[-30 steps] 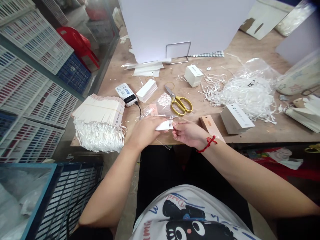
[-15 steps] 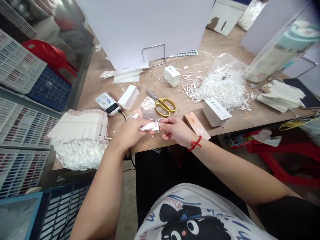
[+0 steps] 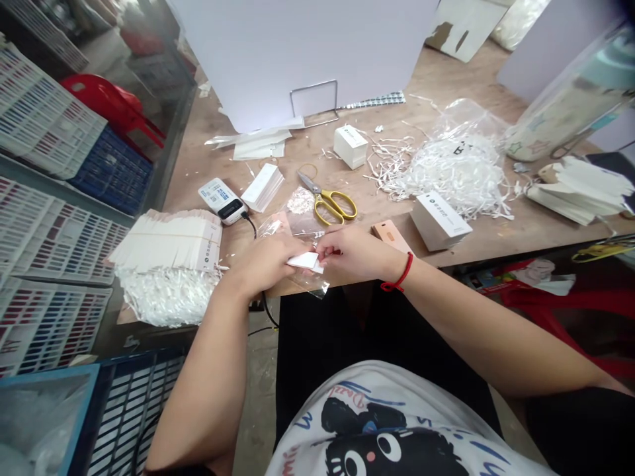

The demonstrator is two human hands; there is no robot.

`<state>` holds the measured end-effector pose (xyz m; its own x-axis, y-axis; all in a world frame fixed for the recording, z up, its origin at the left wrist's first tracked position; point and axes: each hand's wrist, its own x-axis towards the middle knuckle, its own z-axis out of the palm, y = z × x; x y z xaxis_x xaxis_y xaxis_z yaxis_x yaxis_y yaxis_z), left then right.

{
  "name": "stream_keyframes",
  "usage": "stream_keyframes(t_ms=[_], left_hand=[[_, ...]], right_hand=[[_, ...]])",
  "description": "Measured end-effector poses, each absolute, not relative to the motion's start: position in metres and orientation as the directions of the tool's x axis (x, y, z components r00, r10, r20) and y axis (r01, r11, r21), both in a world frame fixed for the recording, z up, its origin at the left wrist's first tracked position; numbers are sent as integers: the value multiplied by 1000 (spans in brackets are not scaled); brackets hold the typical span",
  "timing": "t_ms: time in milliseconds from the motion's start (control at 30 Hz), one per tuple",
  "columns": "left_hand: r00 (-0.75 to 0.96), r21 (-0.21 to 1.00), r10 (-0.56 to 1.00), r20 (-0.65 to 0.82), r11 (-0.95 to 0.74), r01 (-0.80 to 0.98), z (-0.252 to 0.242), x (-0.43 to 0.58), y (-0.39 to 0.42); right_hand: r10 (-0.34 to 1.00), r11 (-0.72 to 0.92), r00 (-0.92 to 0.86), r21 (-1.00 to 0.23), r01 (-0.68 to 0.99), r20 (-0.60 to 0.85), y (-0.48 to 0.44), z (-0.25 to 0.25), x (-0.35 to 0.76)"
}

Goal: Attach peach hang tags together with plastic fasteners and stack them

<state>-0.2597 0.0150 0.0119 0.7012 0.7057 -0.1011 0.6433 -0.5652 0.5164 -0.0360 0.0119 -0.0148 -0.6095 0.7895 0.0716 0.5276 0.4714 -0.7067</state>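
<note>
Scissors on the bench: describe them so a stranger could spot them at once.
On the wooden workbench, below the tall white board, look above the person's right hand. The scissors lie between the power bank and the heap of shredded white strips, their yellow handles standing out among the white tags.

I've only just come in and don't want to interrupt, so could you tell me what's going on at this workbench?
A person at a wooden workbench is pinching a small white paper tag between their left hand and right hand, over a clear plastic bag. Yellow-handled steel scissors lie just beyond, and a rubber-banded stack of white tags sits to the left.
</note>
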Motion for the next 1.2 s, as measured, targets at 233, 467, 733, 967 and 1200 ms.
stream_keyframes(t_ms=[233,467,733,967,1200], left_hand=[[718,487,689,-94,-597,637,8,-267,16],[715,428,696,-66,-627,651,0,-272,12],[567,419,824,-9,-512,750,1,-285,1],[95,978,990,-105,85,190,1,-260,-20],[377,581,759,-531,650,-491,5,-205,-57]], right_hand=[[705,561,-703,-682,469,96,20,-21,-42],[730,571,-671,-655,496,129,9,-25,-45],[860,461,-501,-567,682,96,5,-29,-44],[771,605,-555,-629,488,311,1,-16,-36],[524,834,-719,-446,324,457,-35,4,-26]])
